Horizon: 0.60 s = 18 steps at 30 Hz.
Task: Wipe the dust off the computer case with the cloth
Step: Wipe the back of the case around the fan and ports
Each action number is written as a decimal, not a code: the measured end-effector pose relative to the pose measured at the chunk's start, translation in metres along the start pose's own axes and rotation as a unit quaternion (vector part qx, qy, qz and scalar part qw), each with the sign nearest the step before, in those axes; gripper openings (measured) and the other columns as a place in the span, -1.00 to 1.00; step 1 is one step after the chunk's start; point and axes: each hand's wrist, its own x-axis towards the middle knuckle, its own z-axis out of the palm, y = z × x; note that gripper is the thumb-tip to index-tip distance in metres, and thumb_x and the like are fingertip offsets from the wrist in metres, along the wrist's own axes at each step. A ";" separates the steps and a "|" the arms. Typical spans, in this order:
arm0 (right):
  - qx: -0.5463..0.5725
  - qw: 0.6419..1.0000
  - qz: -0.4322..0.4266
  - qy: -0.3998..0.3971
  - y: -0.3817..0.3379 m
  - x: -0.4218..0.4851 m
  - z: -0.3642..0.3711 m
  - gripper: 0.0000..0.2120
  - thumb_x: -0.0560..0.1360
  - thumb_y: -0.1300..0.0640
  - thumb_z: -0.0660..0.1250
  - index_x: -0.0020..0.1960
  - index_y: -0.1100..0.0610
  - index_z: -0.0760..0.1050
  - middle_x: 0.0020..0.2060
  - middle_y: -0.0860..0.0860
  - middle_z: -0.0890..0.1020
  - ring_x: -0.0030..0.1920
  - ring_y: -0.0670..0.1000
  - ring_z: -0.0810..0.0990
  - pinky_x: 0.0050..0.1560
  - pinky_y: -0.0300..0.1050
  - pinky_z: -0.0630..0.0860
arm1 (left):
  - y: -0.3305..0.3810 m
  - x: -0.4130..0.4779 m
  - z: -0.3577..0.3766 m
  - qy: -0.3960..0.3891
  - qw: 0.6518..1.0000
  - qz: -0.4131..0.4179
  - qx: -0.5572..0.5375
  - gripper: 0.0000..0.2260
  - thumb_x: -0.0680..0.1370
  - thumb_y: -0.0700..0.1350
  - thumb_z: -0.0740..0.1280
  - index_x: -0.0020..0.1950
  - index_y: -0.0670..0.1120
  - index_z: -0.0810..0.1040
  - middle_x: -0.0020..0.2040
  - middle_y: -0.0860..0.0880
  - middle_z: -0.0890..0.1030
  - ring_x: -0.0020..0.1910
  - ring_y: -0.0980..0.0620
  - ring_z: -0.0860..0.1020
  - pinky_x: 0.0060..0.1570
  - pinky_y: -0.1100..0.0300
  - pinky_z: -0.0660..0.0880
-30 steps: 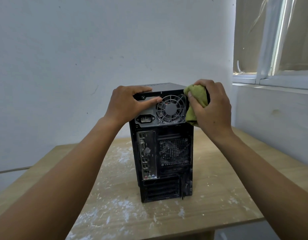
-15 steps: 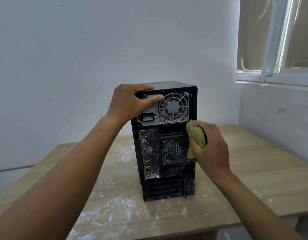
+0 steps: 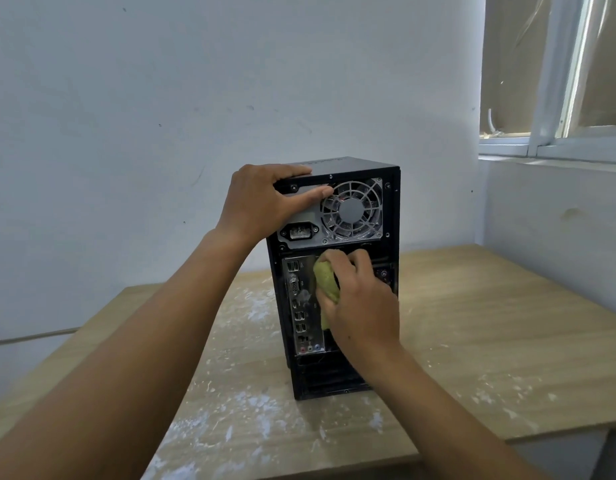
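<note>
**Q:** Computer case (image 3: 329, 377), where is it standing?

**A:** White wall (image 3: 195, 98) behind, marked with a few dark specks. Wooden table (image 3: 490, 323) pushed up to it. Window (image 3: 556, 81) upper right, white frame. The black tower is upright about mid-table, back panel facing the person.

**Q:** Table surface?

**A:** White flecks and smears (image 3: 254, 403) scattered over the near and left parts, thickest in front of the tower.

**Q:** Hands?

**A:** Both arms are bare and reach in from the near edge. Left hand (image 3: 261, 202) grips the top rear corner: fingers hooked over the lid, thumb laid flat across the back plate toward the fan. Right hand (image 3: 362, 306) sits lower, mid-panel, clenched round a bunched yellow-green cloth (image 3: 325, 282).

**Q:** Is the cloth touching the case?

**A:** Yes, it is pressed to the back panel just right of the port plate (image 3: 299, 306), below the power supply. A tail of it hangs under the thumb.

**Q:** Smaller details?

**A:** Round fan grille (image 3: 351, 209) upper right of the panel, grey with grime. Power socket (image 3: 299, 233) to its left, under the left hand. The port plate runs down to coloured audio jacks (image 3: 310, 348) at the bottom.
</note>
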 end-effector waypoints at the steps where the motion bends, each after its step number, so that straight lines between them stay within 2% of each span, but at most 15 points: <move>1: -0.001 1.000 -0.004 -0.003 0.002 0.001 -0.002 -0.68 0.39 0.09 0.47 0.12 0.03 0.51 -0.07 0.02 0.50 -0.42 -0.07 0.38 -0.49 -0.30 0.26 | 0.000 0.001 0.000 -0.001 1.000 0.000 0.002 -0.55 0.35 0.28 0.49 0.08 0.01 0.71 -0.04 0.06 0.72 -0.12 0.31 0.56 -0.11 0.50 0.40; 6: 0.021 0.999 0.011 0.038 0.035 0.008 -0.026 -0.74 0.42 0.16 0.47 0.08 0.01 0.54 -0.12 0.01 0.52 -0.45 -0.18 0.32 -0.48 -0.45 0.16 | -0.001 0.000 0.002 0.000 1.000 0.001 -0.002 -0.55 0.35 0.28 0.50 0.08 0.00 0.72 -0.04 0.05 0.72 -0.11 0.25 0.60 -0.10 0.44 0.43; 11: 0.008 0.996 0.067 0.054 0.061 0.005 -0.041 -0.70 0.45 0.09 0.41 0.17 0.00 0.50 -0.04 -0.01 0.50 -0.34 0.01 0.44 -0.41 -0.31 0.20 | -0.001 0.001 0.002 0.004 1.000 0.000 0.007 -0.54 0.35 0.29 0.48 0.08 0.02 0.71 -0.03 0.06 0.72 -0.13 0.32 0.54 -0.12 0.55 0.37; 15: 0.037 0.996 0.059 0.052 0.044 0.005 -0.030 -0.71 0.45 0.09 0.41 0.16 0.03 0.50 -0.07 -0.04 0.49 -0.35 -0.06 0.42 -0.42 -0.36 0.19 | 0.001 0.000 0.002 0.005 1.000 0.003 0.008 -0.52 0.34 0.30 0.48 0.08 0.00 0.71 -0.01 0.05 0.71 -0.06 0.22 0.61 -0.05 0.37 0.47; 18: 0.038 0.998 0.037 0.019 0.020 0.002 -0.015 -0.71 0.45 0.06 0.43 0.15 0.04 0.50 -0.08 -0.03 0.48 -0.37 -0.09 0.41 -0.43 -0.35 0.21 | 0.003 0.000 0.000 0.001 1.000 -0.003 0.008 -0.54 0.35 0.28 0.49 0.08 0.00 0.71 -0.01 0.05 0.71 -0.05 0.21 0.62 -0.07 0.37 0.46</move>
